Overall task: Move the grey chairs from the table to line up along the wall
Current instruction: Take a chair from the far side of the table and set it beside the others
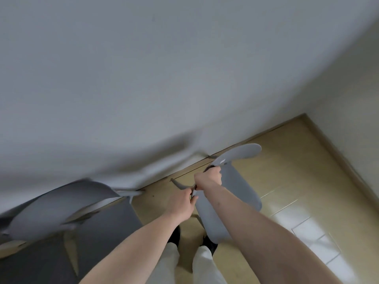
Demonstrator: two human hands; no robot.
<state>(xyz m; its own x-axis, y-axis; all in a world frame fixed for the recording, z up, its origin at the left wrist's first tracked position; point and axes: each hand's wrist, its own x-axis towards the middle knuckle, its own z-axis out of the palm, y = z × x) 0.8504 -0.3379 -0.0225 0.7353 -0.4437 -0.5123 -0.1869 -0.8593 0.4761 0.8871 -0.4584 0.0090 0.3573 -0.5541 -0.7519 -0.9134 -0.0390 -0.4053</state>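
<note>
A grey chair [233,193] hangs tilted in front of me, its backrest toward the wall [143,78] and its seat sloping down toward my feet. My right hand [209,178] is closed on the chair where the backrest meets the seat. My left hand [181,203] grips the seat's left edge by a thin grey leg. A second grey chair [59,203] stands at the left against the wall, blurred.
The white wall fills the upper view and meets another wall at a corner on the right. A dark grey mat [102,232] lies under the left chair. Light wooden floor [287,160] spreads to the right. My feet [209,242] are directly below the held chair.
</note>
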